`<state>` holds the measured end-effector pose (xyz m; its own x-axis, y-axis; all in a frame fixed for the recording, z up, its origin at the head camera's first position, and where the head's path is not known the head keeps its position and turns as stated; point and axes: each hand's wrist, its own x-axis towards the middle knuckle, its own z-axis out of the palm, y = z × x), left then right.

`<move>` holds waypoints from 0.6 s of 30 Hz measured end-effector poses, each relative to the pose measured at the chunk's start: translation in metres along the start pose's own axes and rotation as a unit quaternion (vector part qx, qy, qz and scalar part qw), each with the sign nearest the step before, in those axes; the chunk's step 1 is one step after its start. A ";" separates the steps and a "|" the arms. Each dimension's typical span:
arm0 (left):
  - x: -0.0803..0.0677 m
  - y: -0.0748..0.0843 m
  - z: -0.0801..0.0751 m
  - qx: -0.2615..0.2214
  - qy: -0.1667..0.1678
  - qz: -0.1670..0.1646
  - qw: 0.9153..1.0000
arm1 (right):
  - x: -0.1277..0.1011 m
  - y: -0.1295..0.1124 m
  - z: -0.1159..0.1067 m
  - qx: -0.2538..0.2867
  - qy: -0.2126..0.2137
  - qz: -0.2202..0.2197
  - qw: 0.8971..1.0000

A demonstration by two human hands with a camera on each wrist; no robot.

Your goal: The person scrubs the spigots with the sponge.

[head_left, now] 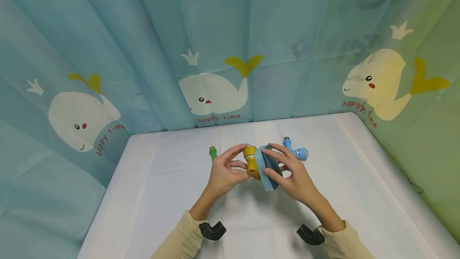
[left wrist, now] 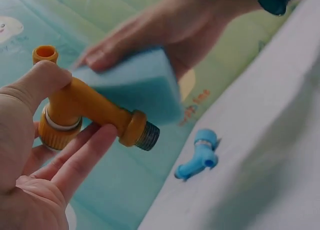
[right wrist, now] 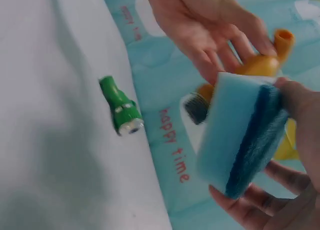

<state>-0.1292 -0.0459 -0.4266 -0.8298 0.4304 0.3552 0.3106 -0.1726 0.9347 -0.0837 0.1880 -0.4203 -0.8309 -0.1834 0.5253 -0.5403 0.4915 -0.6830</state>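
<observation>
A yellow plastic tap is held above the table by my left hand, thumb on one side and fingers on the other. In the left wrist view the tap shows a ribbed knob, an open spout and a dark threaded end. My right hand grips a sponge, light blue with a darker scouring layer. The pale face of the sponge is turned to the tap and lies against or very close to it; exact contact is hard to tell. Part of the tap is hidden behind it in the right wrist view.
On the white table, a green tap lies beyond my left hand, partly hidden by it. A blue tap lies beyond my right hand. A curtain with whale prints hangs along the table's far edge and sides.
</observation>
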 end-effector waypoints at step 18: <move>0.001 0.001 0.003 -0.069 0.036 0.000 0.997 | 0.000 -0.006 0.005 -0.036 0.025 -0.060 0.997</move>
<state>-0.1284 -0.0430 -0.4250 -0.8628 0.3666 0.3481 0.2475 -0.2941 0.9232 -0.0809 0.1812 -0.4187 -0.7522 -0.2027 0.6269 -0.6230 0.5285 -0.5766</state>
